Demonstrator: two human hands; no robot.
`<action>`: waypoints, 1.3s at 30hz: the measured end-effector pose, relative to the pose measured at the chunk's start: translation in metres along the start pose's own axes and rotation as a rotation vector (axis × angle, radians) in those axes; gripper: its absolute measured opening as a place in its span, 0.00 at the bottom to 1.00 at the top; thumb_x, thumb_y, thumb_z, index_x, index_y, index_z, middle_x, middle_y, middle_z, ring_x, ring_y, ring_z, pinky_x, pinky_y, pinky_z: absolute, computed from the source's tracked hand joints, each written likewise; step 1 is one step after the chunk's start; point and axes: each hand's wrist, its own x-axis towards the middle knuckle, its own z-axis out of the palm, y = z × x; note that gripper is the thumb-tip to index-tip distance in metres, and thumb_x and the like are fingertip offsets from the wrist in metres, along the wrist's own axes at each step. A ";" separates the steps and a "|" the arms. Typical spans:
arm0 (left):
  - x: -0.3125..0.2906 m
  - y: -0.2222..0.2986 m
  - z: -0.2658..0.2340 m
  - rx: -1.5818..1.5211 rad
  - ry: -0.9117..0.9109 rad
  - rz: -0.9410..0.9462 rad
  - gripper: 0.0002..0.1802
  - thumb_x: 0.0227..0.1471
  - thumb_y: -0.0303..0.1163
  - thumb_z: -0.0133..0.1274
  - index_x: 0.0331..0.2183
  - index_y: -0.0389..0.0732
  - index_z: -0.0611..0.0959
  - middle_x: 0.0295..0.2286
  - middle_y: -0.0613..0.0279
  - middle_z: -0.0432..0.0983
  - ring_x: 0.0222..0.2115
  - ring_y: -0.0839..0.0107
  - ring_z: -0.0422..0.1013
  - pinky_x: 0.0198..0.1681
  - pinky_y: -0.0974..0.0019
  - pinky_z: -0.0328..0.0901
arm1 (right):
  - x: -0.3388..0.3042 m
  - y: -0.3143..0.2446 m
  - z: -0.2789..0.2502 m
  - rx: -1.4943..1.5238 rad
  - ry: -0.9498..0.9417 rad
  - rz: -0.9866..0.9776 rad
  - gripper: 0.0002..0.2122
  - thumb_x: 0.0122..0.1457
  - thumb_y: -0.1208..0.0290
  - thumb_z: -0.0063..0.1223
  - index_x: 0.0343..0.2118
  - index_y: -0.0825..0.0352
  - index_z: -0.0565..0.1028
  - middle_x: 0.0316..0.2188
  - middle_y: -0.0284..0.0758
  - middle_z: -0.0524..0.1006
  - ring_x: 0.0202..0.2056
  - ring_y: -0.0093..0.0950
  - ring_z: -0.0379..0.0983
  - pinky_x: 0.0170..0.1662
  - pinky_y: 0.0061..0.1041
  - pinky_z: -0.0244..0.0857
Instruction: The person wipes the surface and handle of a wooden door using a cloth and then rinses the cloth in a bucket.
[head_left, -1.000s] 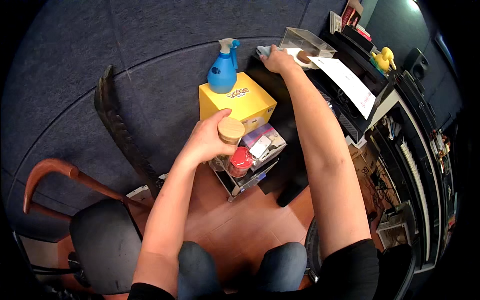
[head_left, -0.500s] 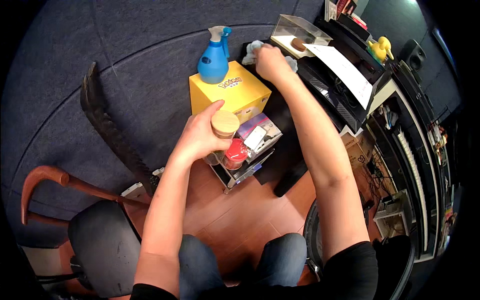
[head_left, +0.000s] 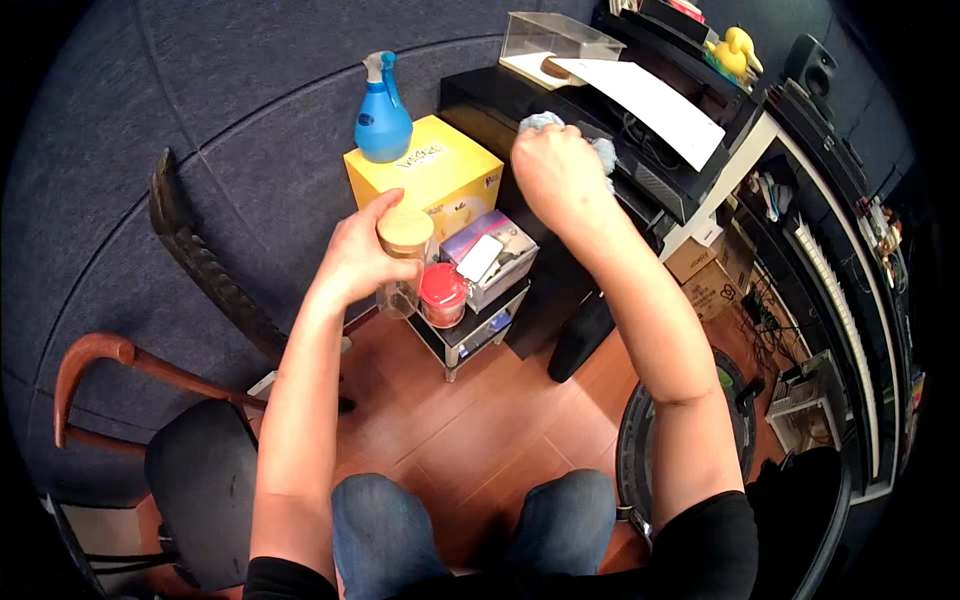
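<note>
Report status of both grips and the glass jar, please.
Left grip around wood-lidded glass jar. Right grip closed on grey-blue cloth. Red-lidded jar close beside the glass jar.

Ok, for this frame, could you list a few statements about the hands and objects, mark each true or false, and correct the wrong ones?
1. The left hand grips the wooden-lidded jar. True.
2. The right hand is empty. False: the right hand clutches a grey-blue cloth.
3. The blue spray bottle stands on the yellow box. True.
4. The red-lidded jar is left of the wooden-lidded jar in the picture. False: the red-lidded jar is on its right.
5. The yellow duck figure is at the upper right of the picture. True.
</note>
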 end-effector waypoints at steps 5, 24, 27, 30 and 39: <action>0.004 -0.003 0.004 -0.041 -0.020 0.024 0.50 0.28 0.26 0.68 0.58 0.31 0.70 0.51 0.49 0.74 0.53 0.64 0.71 0.59 0.64 0.63 | -0.061 0.029 -0.040 -0.059 0.002 0.018 0.07 0.53 0.74 0.52 0.29 0.71 0.80 0.30 0.44 0.81 0.37 0.37 0.78 0.38 0.33 0.74; 0.028 0.089 -0.018 -0.303 0.123 0.209 0.43 0.38 0.28 0.69 0.57 0.32 0.72 0.49 0.53 0.75 0.50 0.65 0.72 0.55 0.65 0.66 | -0.150 0.051 -0.061 0.614 0.492 0.299 0.18 0.49 0.79 0.54 0.46 0.66 0.77 0.34 0.43 0.79 0.36 0.43 0.74 0.42 0.39 0.69; 0.075 0.123 -0.014 -0.066 0.241 0.288 0.42 0.37 0.31 0.71 0.56 0.31 0.74 0.48 0.52 0.76 0.48 0.64 0.74 0.52 0.65 0.68 | -0.168 0.031 -0.044 0.801 0.494 0.398 0.18 0.48 0.81 0.53 0.45 0.68 0.78 0.36 0.44 0.80 0.35 0.42 0.74 0.41 0.36 0.69; 0.130 0.135 -0.011 0.272 0.383 0.314 0.40 0.37 0.35 0.71 0.53 0.33 0.77 0.45 0.49 0.79 0.46 0.64 0.76 0.51 0.64 0.70 | -0.171 0.023 -0.037 0.892 0.435 0.403 0.18 0.48 0.81 0.53 0.45 0.69 0.78 0.35 0.45 0.80 0.34 0.42 0.74 0.41 0.36 0.69; 0.218 0.127 0.027 0.711 0.387 -0.120 0.32 0.39 0.36 0.68 0.48 0.35 0.80 0.49 0.41 0.75 0.49 0.52 0.75 0.51 0.57 0.71 | -0.180 0.044 -0.055 0.978 0.432 0.493 0.18 0.49 0.83 0.53 0.45 0.69 0.78 0.37 0.45 0.80 0.37 0.42 0.75 0.44 0.35 0.69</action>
